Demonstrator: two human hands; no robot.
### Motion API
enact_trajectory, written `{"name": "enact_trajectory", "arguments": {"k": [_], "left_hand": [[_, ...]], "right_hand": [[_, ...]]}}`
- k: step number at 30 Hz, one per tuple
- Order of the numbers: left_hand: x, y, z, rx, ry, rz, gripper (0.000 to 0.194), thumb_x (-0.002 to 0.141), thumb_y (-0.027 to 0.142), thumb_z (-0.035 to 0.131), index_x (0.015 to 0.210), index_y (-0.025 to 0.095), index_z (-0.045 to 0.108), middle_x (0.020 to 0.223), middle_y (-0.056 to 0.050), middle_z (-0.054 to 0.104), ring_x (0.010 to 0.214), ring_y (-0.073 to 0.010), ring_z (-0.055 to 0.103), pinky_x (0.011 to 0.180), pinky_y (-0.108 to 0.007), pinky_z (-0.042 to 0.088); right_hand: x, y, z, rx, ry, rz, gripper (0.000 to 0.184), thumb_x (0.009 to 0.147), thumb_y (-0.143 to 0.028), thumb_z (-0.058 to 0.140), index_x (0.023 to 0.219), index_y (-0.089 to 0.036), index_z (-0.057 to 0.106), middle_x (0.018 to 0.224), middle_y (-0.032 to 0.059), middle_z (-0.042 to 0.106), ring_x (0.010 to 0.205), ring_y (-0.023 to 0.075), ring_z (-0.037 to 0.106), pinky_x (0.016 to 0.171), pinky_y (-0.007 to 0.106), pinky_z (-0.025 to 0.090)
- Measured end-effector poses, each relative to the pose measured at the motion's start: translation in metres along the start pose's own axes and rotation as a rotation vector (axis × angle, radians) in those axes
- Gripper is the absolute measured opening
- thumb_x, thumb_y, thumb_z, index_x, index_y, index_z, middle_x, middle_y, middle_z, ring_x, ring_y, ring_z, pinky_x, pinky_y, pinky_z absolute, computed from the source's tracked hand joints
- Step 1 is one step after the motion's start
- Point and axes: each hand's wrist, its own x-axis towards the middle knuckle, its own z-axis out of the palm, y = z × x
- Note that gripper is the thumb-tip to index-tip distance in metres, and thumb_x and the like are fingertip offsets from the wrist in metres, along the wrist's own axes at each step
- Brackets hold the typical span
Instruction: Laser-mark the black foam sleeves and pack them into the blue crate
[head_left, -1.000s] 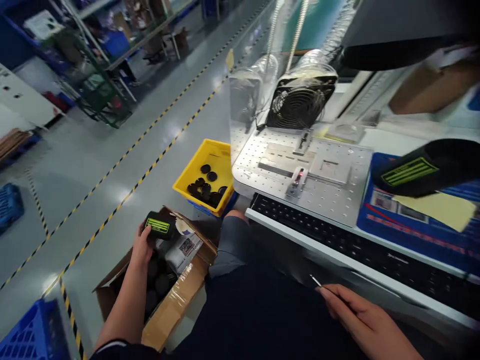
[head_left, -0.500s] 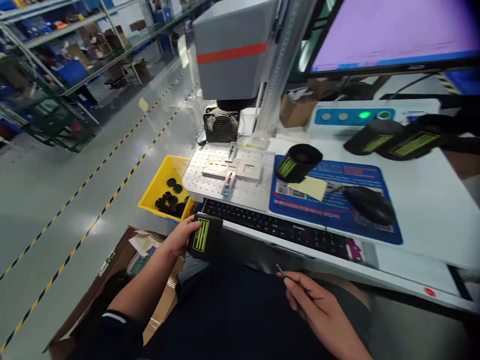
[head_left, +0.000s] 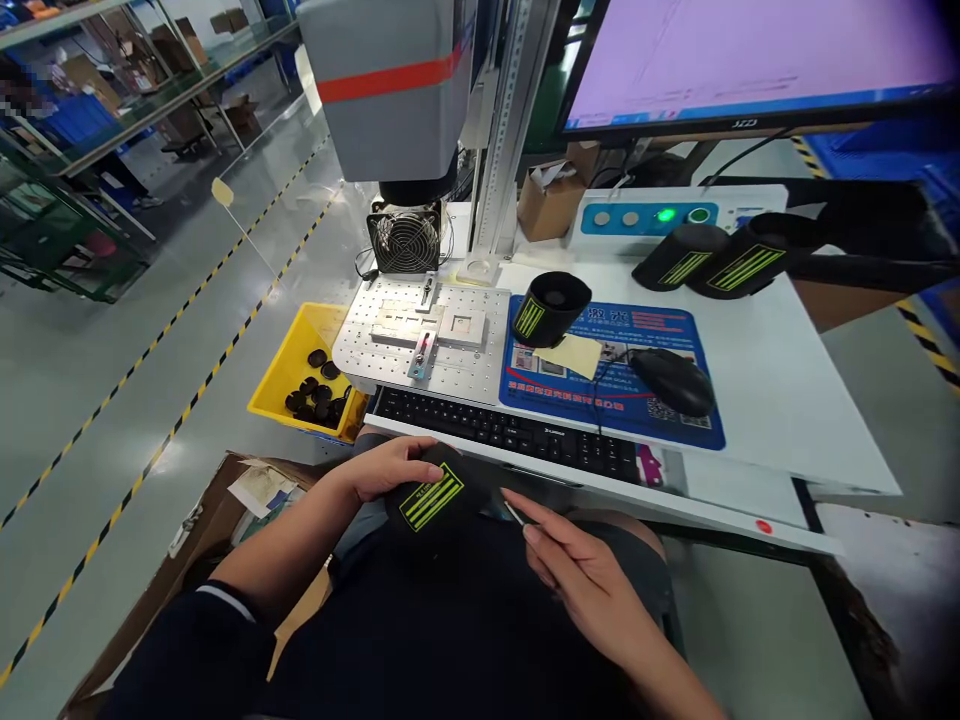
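My left hand (head_left: pixel 394 470) is closed on a black sleeve-like piece (head_left: pixel 442 512) with a yellow-green striped label, held tilted above my lap. In my right hand (head_left: pixel 574 565) a thin metal tool (head_left: pixel 516 514) is pinched between thumb and fingers; its kind is not clear. The tool's tip points toward the black sleeve and sits close to its right side; whether they touch I cannot tell. A similar black sleeve (head_left: pixel 551 310) stands open end up on the blue mat (head_left: pixel 615 408). Two more black sleeves (head_left: pixel 682 257) lean together at the right.
A perforated metal plate (head_left: pixel 465 365) with clamps lies under a grey machine head (head_left: pixel 386 100). The keyboard (head_left: pixel 510 430) sits on a pull-out tray before me. A yellow bin (head_left: pixel 274 375) holds several black round parts. A mouse (head_left: pixel 671 380) rests on the mat.
The sleeve in my left hand has moved right and tilted. My right hand has brought the thin tool nearer to it. The camera view has shifted to the right.
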Motion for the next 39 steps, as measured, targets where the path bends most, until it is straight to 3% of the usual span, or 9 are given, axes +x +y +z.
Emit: {"name": "enact_trajectory", "arguments": {"k": [6,15,22,26,29,32,34,39], "left_hand": [[0.012,0.003,0.007,0.041,-0.102,-0.046,0.063,0.07,0.042,0.086,0.126,0.021,0.067,0.115,-0.005,0.072,0.101,-0.0197,0.067,0.098,-0.033,0.048],[0.028,0.005,0.004,0.122,-0.291,-0.059,0.067,0.073,0.042,0.084,0.133,0.02,0.063,0.119,-0.006,0.07,0.105,-0.0211,0.065,0.097,-0.03,0.048],[0.027,0.007,0.002,0.129,-0.33,-0.032,0.07,0.076,0.046,0.08,0.136,0.018,0.06,0.123,-0.01,0.068,0.11,-0.0248,0.064,0.1,-0.033,0.047],[0.027,0.016,0.01,0.316,-0.323,-0.025,0.062,0.081,0.047,0.076,0.135,0.02,0.061,0.126,-0.008,0.066,0.116,-0.025,0.06,0.104,-0.035,0.045],[0.027,0.02,0.016,0.441,-0.303,-0.038,0.06,0.083,0.047,0.074,0.135,0.022,0.06,0.119,-0.006,0.067,0.111,-0.0237,0.06,0.1,-0.036,0.047],[0.029,0.015,0.019,0.458,-0.267,-0.074,0.076,0.073,0.044,0.084,0.14,0.024,0.052,0.109,-0.004,0.067,0.098,-0.0216,0.063,0.088,-0.034,0.051],[0.03,0.006,0.019,0.409,-0.212,-0.09,0.083,0.067,0.042,0.089,0.139,0.023,0.051,0.106,-0.004,0.066,0.093,-0.0202,0.063,0.083,-0.032,0.051],[0.034,-0.009,0.025,0.222,-0.07,-0.08,0.075,0.066,0.042,0.09,0.129,0.02,0.056,0.107,-0.005,0.068,0.093,-0.0201,0.065,0.085,-0.033,0.05]], "right_hand": [[-0.008,-0.008,-0.007,-0.089,-0.123,-0.016,0.054,0.104,-0.042,0.04,0.151,-0.018,0.05,0.063,-0.0057,0.035,0.058,0.0122,0.035,0.058,0.027,0.032],[-0.016,-0.009,-0.018,-0.153,-0.184,-0.032,0.051,0.105,-0.038,0.039,0.15,-0.02,0.051,0.063,-0.0068,0.035,0.057,0.011,0.033,0.056,0.026,0.03],[-0.013,-0.014,-0.02,-0.236,-0.224,-0.09,0.05,0.105,-0.032,0.037,0.152,-0.018,0.048,0.062,-0.0068,0.039,0.055,0.0098,0.035,0.055,0.023,0.032],[-0.01,-0.025,-0.02,-0.36,-0.234,-0.138,0.051,0.103,-0.03,0.04,0.153,-0.023,0.046,0.07,-0.0032,0.057,0.059,0.0111,0.046,0.062,0.025,0.042],[-0.008,-0.027,-0.015,-0.39,-0.164,-0.173,0.052,0.102,-0.03,0.042,0.154,-0.027,0.045,0.079,0.0007,0.068,0.065,0.015,0.057,0.069,0.029,0.051],[-0.005,-0.019,-0.003,-0.41,-0.039,-0.186,0.051,0.103,-0.031,0.039,0.153,-0.021,0.047,0.074,0.0018,0.069,0.061,0.0167,0.059,0.065,0.03,0.053],[-0.002,-0.009,0.005,-0.422,0.045,-0.208,0.052,0.104,-0.03,0.035,0.152,-0.016,0.048,0.077,0.0041,0.071,0.063,0.0174,0.061,0.067,0.032,0.055],[0.003,0.01,0.015,-0.39,0.201,-0.301,0.052,0.104,-0.03,0.034,0.151,-0.013,0.049,0.095,0.0117,0.075,0.082,0.0205,0.07,0.081,0.035,0.058]]}}
